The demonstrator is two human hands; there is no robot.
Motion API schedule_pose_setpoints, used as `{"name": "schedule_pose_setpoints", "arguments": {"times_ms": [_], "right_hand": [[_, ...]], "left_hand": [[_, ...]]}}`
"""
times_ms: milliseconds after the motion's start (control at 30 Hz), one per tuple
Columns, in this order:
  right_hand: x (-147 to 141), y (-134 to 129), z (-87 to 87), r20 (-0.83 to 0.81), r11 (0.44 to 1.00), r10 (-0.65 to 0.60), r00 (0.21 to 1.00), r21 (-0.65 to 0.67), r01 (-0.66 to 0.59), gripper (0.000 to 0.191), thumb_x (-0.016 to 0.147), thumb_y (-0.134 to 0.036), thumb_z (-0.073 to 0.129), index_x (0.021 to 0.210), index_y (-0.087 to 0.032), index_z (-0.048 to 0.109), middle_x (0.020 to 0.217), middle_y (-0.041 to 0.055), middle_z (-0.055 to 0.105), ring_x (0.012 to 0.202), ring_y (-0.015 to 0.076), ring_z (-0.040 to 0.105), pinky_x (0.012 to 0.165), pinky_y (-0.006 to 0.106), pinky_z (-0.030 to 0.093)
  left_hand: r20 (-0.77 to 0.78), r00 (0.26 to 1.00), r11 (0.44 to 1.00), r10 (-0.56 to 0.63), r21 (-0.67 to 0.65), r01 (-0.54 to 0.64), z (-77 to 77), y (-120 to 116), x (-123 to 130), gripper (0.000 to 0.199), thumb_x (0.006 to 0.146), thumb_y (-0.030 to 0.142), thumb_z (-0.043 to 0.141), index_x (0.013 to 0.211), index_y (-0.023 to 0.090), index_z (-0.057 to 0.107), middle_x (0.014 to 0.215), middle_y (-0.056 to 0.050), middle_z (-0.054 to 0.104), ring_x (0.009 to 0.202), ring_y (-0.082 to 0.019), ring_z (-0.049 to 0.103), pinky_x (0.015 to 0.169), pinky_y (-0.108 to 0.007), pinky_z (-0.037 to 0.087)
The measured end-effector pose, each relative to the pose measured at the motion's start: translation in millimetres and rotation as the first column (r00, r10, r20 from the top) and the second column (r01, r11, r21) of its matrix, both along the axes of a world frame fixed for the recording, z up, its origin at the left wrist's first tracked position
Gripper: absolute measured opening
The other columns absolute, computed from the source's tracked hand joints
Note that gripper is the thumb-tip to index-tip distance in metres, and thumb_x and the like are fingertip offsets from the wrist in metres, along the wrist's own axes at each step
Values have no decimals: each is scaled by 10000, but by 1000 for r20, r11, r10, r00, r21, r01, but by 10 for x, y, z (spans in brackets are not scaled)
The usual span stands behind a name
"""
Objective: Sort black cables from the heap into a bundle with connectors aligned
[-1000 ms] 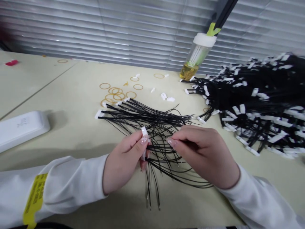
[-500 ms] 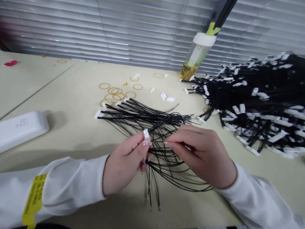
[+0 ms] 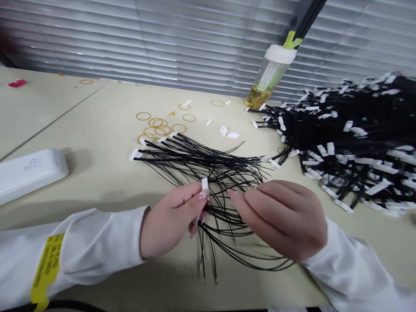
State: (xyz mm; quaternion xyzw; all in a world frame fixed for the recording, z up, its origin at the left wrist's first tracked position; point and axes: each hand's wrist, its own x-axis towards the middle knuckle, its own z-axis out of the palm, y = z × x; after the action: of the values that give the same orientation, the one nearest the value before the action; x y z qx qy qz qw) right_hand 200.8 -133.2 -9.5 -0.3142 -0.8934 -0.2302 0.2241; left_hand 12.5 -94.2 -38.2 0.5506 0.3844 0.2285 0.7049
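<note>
My left hand (image 3: 172, 223) pinches a small white connector (image 3: 204, 184) between thumb and fingers, with thin black wires trailing down from it. My right hand (image 3: 282, 219) sits a little to the right, its fingertips closed on what looks like a black wire among the loose strands. Beneath both hands lies a spread bundle of black wires (image 3: 208, 167) with white connectors at its far left ends. The wire tips hang towards the front of the table (image 3: 247, 286). Part of the bundle is hidden by my hands.
A large heap of black wires with white connectors (image 3: 351, 138) fills the right side. Rubber bands (image 3: 156, 130) and small white pieces (image 3: 227, 132) lie beyond the bundle. A white tray (image 3: 30, 173) sits left, and a bottle with yellow liquid (image 3: 271, 78) stands at the back.
My right hand has drawn slightly right and down, moving away from my left hand. My left hand has shifted slightly right with the white connector, and the wires below have moved with them.
</note>
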Motion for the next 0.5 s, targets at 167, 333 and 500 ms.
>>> {"name": "schedule_pose_setpoints", "arguments": {"times_ms": [167, 333, 500], "right_hand": [[-29, -7, -11, -5, 999, 32, 999, -7, -32, 132, 804, -136, 471, 819, -122, 602, 665, 10, 608, 560, 104, 458, 481, 287, 382], [-75, 45, -40, 1, 1000, 3, 1000, -12, -3, 93, 765, -128, 514, 748, -141, 605, 634, -5, 610, 540, 105, 453, 479, 273, 367], [-113, 58, -97, 7, 997, 64, 998, -44, -63, 140, 782, -134, 461, 757, -144, 598, 659, -2, 605, 551, 102, 461, 487, 271, 369]], "left_hand": [[34, 999, 999, -25, -34, 26, -2, 22, -15, 297, 752, 457, 485, 666, 174, 451, 583, 35, 437, 440, -63, 386, 366, -167, 325], [46, 998, 999, -39, -20, 40, 3, 24, -26, 312, 750, 466, 483, 641, 177, 440, 541, 40, 426, 429, -66, 372, 359, -166, 323], [9, 995, 994, -102, 44, 101, 17, 23, -25, 338, 765, 479, 448, 621, 174, 429, 517, 44, 427, 388, -54, 357, 353, -165, 302]]}}
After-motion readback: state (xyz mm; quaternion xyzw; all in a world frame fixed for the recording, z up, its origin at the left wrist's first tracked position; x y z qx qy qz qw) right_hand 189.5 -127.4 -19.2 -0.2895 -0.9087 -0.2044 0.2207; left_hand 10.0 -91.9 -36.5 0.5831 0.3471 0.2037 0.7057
